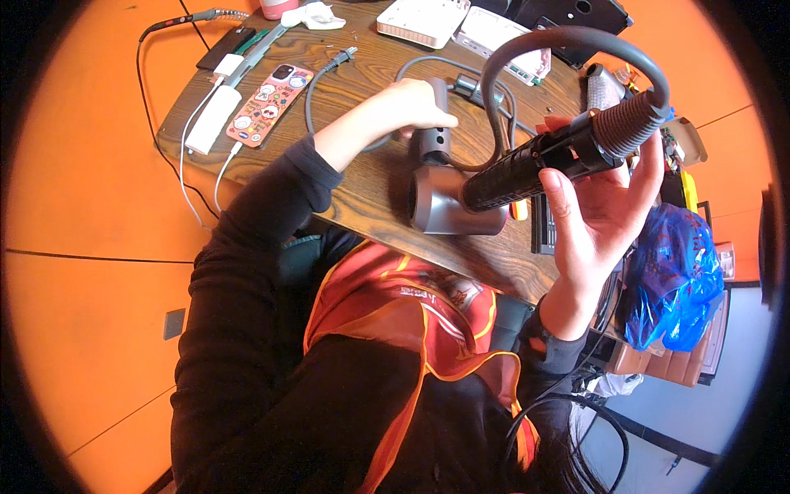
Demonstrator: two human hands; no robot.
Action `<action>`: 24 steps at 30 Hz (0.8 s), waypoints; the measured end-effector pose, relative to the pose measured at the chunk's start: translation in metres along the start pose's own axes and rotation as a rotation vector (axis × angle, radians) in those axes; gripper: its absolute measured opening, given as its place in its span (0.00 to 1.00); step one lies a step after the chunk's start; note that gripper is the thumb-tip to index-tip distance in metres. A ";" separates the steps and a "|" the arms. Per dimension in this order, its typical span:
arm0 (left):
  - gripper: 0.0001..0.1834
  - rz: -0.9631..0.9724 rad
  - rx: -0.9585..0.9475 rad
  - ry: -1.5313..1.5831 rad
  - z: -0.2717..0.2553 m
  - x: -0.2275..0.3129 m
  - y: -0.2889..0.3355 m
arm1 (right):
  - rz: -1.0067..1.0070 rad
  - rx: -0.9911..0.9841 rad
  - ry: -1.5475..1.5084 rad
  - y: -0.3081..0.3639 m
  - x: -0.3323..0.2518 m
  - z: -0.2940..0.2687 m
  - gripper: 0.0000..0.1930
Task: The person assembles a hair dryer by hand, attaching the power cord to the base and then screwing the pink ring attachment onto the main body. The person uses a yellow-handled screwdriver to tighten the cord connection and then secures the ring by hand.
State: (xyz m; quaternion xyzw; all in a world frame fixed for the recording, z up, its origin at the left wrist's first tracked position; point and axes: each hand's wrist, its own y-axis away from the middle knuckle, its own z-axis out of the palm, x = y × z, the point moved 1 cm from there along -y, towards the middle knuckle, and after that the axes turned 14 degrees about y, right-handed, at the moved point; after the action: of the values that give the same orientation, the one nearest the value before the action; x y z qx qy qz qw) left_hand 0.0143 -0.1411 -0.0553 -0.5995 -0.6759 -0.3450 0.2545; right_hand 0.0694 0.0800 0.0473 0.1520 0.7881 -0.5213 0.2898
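A grey hair dryer lies tilted over the front of the table, its round head [461,206] toward me. The handle's black inner core [535,169] is bare of its outer shell and slants up to the right. My right hand [605,193] is closed around this core, thumb on the near side, just below the ribbed cord sleeve [621,128]. My left hand [415,107] grips a grey tube [434,144] with small dark holes, beside the dryer's head. From the ribbed sleeve a thick grey cord [568,37] loops up and back down toward the tube.
A phone in a patterned pink case [270,107], a white power strip [214,119] and a plug [341,58] lie at the left. White plastic boxes [424,20] stand at the back. A blue plastic bag [675,276] is at the right. A soldering iron [193,18] sits at the far left.
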 end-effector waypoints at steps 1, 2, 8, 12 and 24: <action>0.37 0.048 0.063 0.020 -0.003 -0.002 0.000 | 0.046 -0.004 -0.048 0.000 0.001 -0.001 0.41; 0.36 0.094 0.122 0.045 -0.007 -0.002 0.000 | 0.105 -0.013 -0.081 0.001 0.003 -0.002 0.41; 0.26 0.217 0.186 0.777 -0.054 0.034 -0.004 | 0.113 -0.118 -0.115 -0.005 0.010 -0.009 0.37; 0.22 0.319 0.112 0.858 -0.080 0.076 0.013 | 0.147 -0.211 -0.168 -0.013 0.017 -0.008 0.37; 0.24 0.169 -0.187 1.466 -0.085 0.089 0.020 | 0.149 -0.338 -0.201 -0.019 0.026 0.003 0.25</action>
State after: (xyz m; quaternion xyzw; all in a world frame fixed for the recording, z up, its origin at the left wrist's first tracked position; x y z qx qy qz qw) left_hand 0.0142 -0.1497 0.0689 -0.2846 -0.2522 -0.6918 0.6138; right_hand 0.0394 0.0679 0.0449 0.1064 0.8180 -0.3714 0.4262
